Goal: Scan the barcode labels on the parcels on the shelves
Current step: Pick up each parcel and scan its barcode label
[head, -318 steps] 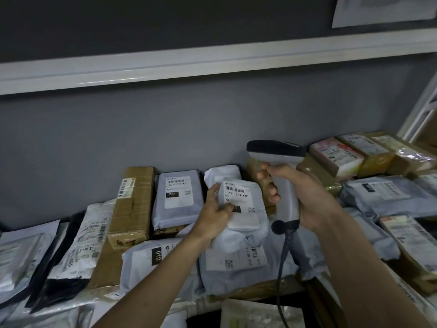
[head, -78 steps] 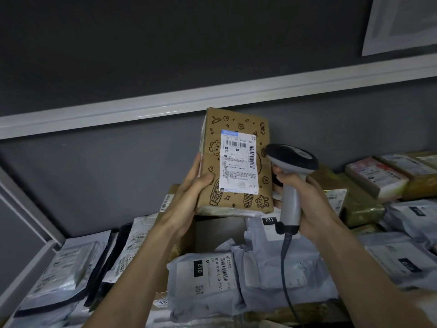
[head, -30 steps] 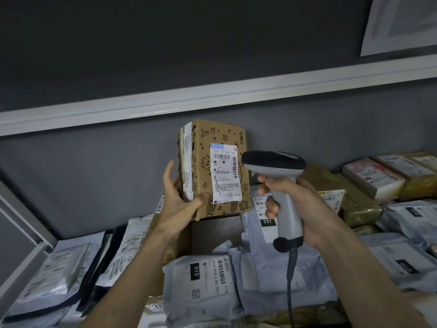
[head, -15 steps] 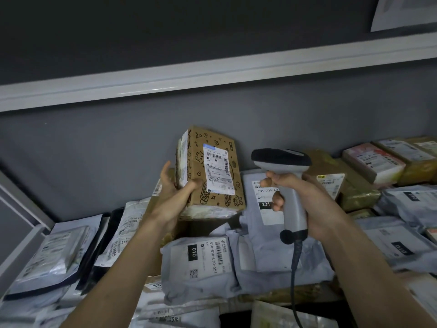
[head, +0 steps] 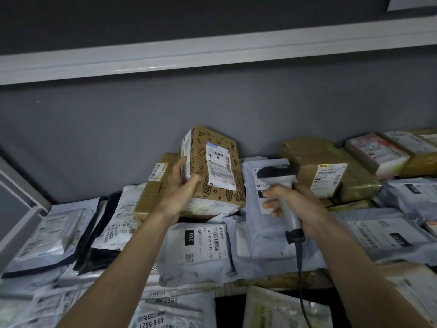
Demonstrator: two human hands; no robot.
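Note:
My left hand (head: 182, 185) grips a brown cardboard box (head: 216, 138) printed with cartoon figures by its left edge. The box leans back against the grey wall on top of the parcel pile, its white barcode label (head: 220, 168) facing me. My right hand (head: 295, 202) holds a grey corded barcode scanner (head: 279, 176) by the handle, just right of the box, its dark head level with the label. A grey mailer bag marked 231 (head: 253, 183) stands behind the scanner.
The shelf is crowded with parcels: a grey bag marked 010 (head: 196, 247) below the box, a taped brown carton (head: 153, 190) at left, clear and black bags (head: 56, 235) further left, brown boxes (head: 326, 176) and grey bags (head: 387, 233) at right. A white shelf rail (head: 212, 55) runs overhead.
My left hand has lowered the cartoon box from mid-air down onto the pile against the wall. The scanner in my right hand has dropped a little with it.

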